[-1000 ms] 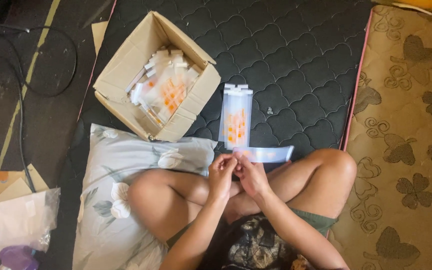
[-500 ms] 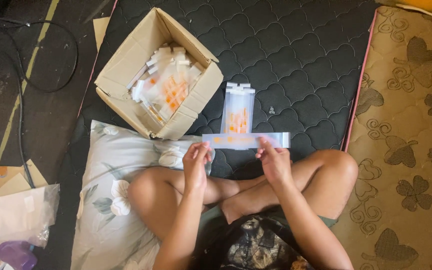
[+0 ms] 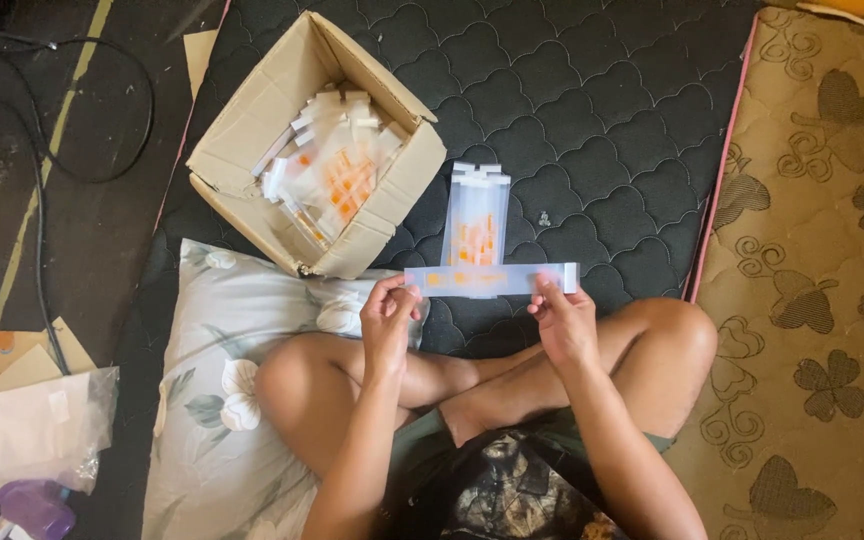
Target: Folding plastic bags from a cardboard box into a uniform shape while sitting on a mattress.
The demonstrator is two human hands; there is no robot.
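You hold a long clear plastic packet with orange print (image 3: 490, 280) stretched level between both hands, left hand (image 3: 388, 318) pinching its 9 o'clock end, right hand (image 3: 562, 318) its 3 o'clock end, hands well apart. A stack of finished packets (image 3: 476, 215) lies at 12 o'clock on the black quilted mattress (image 3: 592, 100); the open cardboard box (image 3: 317, 150) at 10 o'clock looks about half full. Half a second ago the packet sat slightly higher; motion blur hides whether it is sealed.
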